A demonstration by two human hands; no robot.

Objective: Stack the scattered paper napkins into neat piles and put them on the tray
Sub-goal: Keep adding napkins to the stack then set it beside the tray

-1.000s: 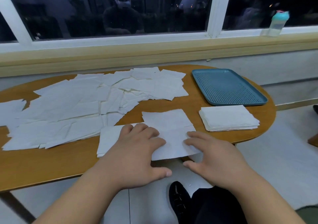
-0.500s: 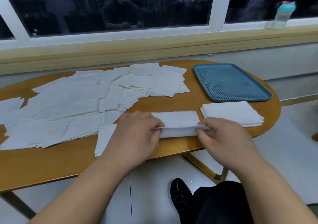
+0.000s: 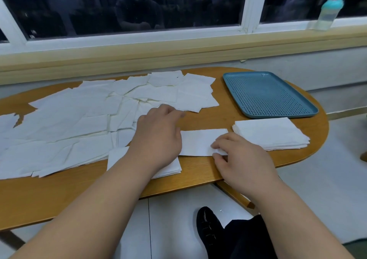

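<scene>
A folded white napkin [image 3: 200, 142] lies near the table's front edge. My right hand [image 3: 240, 161] holds its right end, fingers on top and thumb at the near edge. My left hand [image 3: 158, 137] is off that napkin and reaches back-left, its relaxed fingers over the near edge of the scattered napkins [image 3: 89, 117] that cover the left and middle of the table. A neat napkin pile [image 3: 272, 133] sits right of the folded napkin. Behind the pile stands the blue perforated tray [image 3: 268, 93] with nothing on it. A smaller napkin pile [image 3: 119, 157] lies partly under my left forearm.
The oval wooden table [image 3: 198, 177] stands against a window sill. A bottle with a teal cap [image 3: 327, 14] is on the sill at the far right. My dark shoe [image 3: 208, 231] and trouser leg show below the table edge.
Both hands folded the flat napkin in half away from me. My left hand then let go and moved toward the scattered napkins, while my right hand stayed on the fold's right end.
</scene>
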